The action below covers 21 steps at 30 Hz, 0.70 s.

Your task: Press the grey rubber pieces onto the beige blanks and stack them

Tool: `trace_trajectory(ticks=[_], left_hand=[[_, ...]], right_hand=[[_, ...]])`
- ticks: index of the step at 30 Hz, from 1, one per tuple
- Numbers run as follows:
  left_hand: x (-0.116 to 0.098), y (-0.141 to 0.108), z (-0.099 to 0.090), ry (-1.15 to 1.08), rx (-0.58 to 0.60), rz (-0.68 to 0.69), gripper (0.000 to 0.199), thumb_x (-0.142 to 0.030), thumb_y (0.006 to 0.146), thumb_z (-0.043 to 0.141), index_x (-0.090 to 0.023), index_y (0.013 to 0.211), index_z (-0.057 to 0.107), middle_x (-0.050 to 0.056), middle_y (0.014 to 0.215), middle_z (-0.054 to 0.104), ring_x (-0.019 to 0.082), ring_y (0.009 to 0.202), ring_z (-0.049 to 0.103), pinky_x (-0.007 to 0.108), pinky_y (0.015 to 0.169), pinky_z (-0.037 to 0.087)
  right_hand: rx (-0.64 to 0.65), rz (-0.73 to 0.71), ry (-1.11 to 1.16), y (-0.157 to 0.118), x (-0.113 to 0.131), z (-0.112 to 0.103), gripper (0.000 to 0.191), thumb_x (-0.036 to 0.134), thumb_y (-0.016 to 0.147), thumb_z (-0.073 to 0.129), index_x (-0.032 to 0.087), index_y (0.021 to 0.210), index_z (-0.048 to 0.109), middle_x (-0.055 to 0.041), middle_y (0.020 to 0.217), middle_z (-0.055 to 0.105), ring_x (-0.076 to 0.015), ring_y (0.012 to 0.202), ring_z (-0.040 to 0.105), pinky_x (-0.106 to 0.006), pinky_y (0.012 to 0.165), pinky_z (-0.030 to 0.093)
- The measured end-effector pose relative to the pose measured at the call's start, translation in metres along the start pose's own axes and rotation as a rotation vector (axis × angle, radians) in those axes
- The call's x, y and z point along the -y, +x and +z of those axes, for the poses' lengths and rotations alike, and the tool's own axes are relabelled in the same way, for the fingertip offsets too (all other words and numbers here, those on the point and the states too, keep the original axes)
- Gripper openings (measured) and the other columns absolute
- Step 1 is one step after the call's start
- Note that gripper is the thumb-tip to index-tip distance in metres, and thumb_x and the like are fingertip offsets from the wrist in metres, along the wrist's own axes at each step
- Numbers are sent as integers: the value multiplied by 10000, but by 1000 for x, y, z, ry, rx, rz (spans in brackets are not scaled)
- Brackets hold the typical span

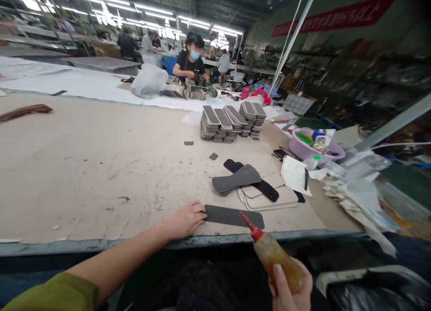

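Observation:
My right hand (291,284) is wrapped round a glue bottle (274,255) with amber contents and a red pointed nozzle. The bottle tilts up and left, its tip appearing over the right part of a dark grey strip (232,215). That strip lies flat along the table's front edge. At the strip's left end, my left hand (186,219) has its fingers bent and pressed together on it. Just beyond lies a fanned stack of grey strips (237,178), on top of black strips (269,189) with small holes. Pale panels with dark outlines (279,198) lie beside them.
Piles of grey-topped pieces (227,124) stand farther back on the table (101,167). At right are a notebook (294,174), a purple basin (303,151) and crumpled paper (357,203). A masked co-worker (190,66) is across the table. A slanted metal pole (393,117) rises at right.

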<state>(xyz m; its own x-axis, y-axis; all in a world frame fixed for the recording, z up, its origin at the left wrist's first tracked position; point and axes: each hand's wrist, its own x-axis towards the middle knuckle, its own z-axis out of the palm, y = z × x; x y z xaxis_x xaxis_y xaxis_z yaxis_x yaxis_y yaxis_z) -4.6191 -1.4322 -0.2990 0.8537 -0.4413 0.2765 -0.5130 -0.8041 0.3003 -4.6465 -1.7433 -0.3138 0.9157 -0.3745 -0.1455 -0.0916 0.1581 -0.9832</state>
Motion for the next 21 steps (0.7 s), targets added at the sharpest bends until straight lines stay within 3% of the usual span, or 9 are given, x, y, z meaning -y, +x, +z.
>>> trace_trajectory(ticks=[7,9,11,14,17,19,21], left_hand=[[-2,-4,-2,-11,35,137,261,-130,896,393,-143,864,652,76,879,632,156,815,545,306,815,438],[-3,-8,0,-68,-1,116,263,-152,903,396,-147,880,658,75,854,641,156,812,552,322,832,435],[-10,-12,4,-180,-67,-1,237,-214,897,440,-150,895,668,82,856,644,167,838,561,349,857,432],[-34,-12,11,-614,-98,-353,248,-333,830,551,-142,935,670,87,854,640,178,803,580,329,748,480],[-69,-1,14,-1337,68,-585,446,-382,750,633,-153,1130,585,83,901,643,184,785,604,282,628,495],[-93,7,16,-1669,90,-632,527,-373,731,657,-168,1200,532,95,997,638,213,881,606,324,707,507],[-110,13,22,-1761,-18,-724,467,-376,731,653,-177,1145,569,91,1013,647,245,935,602,407,818,492]], right_hand=[[48,-358,-475,-14,2,22,632,487,597,718,182,1106,500,-82,1034,568,-198,807,577,-303,662,490],[83,-411,-513,-16,-1,27,606,479,615,707,183,1102,502,-85,1049,566,-213,856,578,-313,699,493],[118,-431,-495,-17,-8,31,593,443,642,701,186,1127,479,-88,1071,558,-215,886,580,-316,721,494],[118,-507,-440,-16,-18,40,562,369,666,703,186,1136,455,-100,1122,527,-221,952,563,-354,796,481],[107,-676,-418,-20,-18,50,479,272,669,710,198,1075,466,-95,1145,485,-217,1015,532,-364,836,471],[153,-758,-409,-28,-10,54,432,193,684,685,221,1048,455,-79,1146,468,-201,1030,529,-348,837,483],[224,-754,-402,-38,-1,55,447,139,689,657,254,1060,435,-62,1173,459,-195,1055,530,-372,884,475]])
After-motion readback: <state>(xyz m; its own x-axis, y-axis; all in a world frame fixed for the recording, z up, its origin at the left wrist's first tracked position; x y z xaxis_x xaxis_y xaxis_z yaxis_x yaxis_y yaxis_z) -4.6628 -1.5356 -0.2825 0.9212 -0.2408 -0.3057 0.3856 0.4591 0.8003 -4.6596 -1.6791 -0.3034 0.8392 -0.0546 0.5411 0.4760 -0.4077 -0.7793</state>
